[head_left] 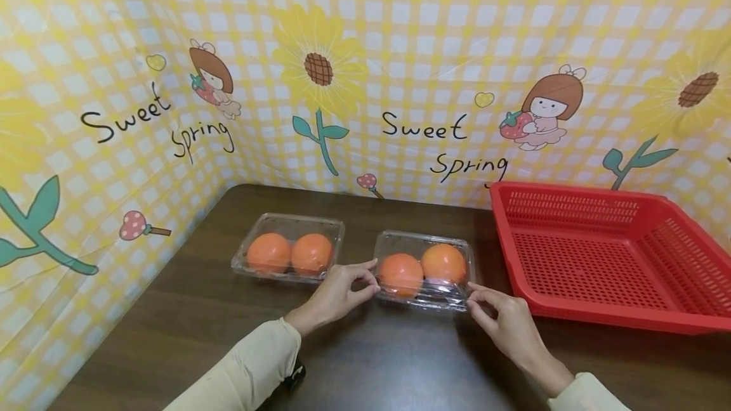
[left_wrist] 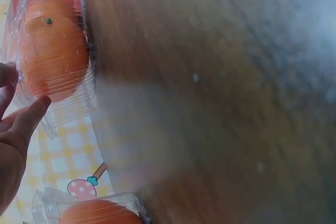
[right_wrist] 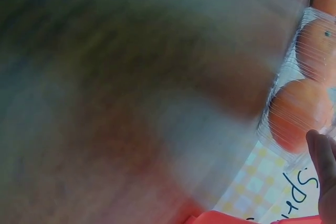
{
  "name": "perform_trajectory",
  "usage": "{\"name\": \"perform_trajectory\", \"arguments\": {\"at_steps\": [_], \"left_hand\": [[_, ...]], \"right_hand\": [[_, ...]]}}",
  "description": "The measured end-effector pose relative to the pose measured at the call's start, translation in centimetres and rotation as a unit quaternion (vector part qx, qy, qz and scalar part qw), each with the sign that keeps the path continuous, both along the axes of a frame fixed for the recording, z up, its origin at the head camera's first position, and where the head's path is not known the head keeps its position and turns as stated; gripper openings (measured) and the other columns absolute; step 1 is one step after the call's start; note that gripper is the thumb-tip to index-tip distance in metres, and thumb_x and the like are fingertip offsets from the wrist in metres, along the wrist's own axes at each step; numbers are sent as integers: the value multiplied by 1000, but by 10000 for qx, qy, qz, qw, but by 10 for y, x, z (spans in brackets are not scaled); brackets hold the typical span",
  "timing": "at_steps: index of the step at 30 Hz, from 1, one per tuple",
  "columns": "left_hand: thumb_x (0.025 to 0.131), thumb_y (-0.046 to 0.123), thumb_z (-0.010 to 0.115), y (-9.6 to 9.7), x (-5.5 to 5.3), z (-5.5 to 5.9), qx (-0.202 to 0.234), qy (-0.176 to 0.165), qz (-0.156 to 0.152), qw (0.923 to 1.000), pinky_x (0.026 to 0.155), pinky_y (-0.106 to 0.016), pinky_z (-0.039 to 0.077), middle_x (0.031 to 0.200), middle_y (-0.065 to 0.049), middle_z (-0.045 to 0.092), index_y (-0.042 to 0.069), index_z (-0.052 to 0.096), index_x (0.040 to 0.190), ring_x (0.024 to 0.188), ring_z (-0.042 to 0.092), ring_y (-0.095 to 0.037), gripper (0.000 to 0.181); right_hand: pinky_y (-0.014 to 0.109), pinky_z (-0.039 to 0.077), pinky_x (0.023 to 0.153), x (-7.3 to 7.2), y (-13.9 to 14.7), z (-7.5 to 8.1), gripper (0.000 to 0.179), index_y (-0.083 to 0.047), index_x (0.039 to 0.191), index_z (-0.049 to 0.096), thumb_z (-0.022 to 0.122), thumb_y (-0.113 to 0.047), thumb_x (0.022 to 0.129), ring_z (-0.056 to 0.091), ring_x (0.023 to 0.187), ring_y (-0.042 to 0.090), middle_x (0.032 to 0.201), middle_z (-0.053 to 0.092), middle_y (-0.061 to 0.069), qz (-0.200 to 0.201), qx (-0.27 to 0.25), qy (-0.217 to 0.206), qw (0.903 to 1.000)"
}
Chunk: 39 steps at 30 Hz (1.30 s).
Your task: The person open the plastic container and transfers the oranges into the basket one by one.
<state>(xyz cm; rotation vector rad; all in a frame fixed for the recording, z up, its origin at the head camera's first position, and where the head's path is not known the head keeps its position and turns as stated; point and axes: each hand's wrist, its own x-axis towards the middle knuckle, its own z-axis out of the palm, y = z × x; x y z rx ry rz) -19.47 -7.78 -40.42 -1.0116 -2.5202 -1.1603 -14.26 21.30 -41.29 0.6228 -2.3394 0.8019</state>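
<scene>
A clear plastic fruit box (head_left: pixel 442 300) with two oranges (head_left: pixel 401 274) inside lies on the table between both hands. My left hand (head_left: pixel 339 293) has its thumb and index finger at the box's left edge, pinching it. At the front right corner, my right hand (head_left: pixel 508 322) grips the edge between thumb and fingertips. The left wrist view shows the left thumb (left_wrist: pixel 32 116) against the box's ribbed end. Only part of the right hand (right_wrist: pixel 326 166) appears in the right wrist view, by the box's other end.
To the left stands a second clear box (head_left: pixel 297 224), also with two oranges (head_left: pixel 311 254). A red plastic basket (head_left: pixel 605 319) with slotted walls sits on the right. Behind the dark wooden table (head_left: pixel 365 373) hangs a yellow checked cloth (head_left: pixel 400 68).
</scene>
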Motion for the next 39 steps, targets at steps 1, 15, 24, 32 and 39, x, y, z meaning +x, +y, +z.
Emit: {"name": "perform_trajectory", "arguments": {"at_steps": [1,15,24,32,39], "left_hand": [[78,10,66,0,0,0,0,-21,1,10000,80,-32,47,113,-15,57,11,63,71,103,56,-22,8],[81,11,64,-2,1,-1,-105,-3,-157,9998,80,-30,48,113,-18,57,9,62,73,105,54,-24,8],[83,8,61,-2,2,-3,-9,-58,-257,9997,78,-29,48,117,-19,54,8,60,76,103,55,-25,7],[84,9,59,-2,0,1,-53,24,-293,9996,83,-35,46,119,-20,53,7,60,78,105,54,-26,6],[83,9,61,-1,-1,8,-91,-80,-364,9993,82,-32,47,107,-14,61,8,59,78,108,52,-24,5]], "right_hand": [[17,44,52,0,0,0,18,-12,69,62,70,3,65,62,67,12,88,68,9,11,-17,-32,10000],[19,43,51,1,-1,-3,20,-15,70,58,70,1,68,63,72,15,90,67,9,18,-56,-411,9991],[20,46,53,2,-1,0,20,-14,70,58,70,3,69,64,76,19,90,67,10,15,-51,-482,9988],[23,49,54,0,-1,8,20,-12,71,59,68,5,70,64,75,19,93,66,12,31,-70,-591,9982],[23,43,51,0,1,5,20,-12,71,58,69,4,70,64,75,20,93,66,12,60,-52,-565,9984]]}}
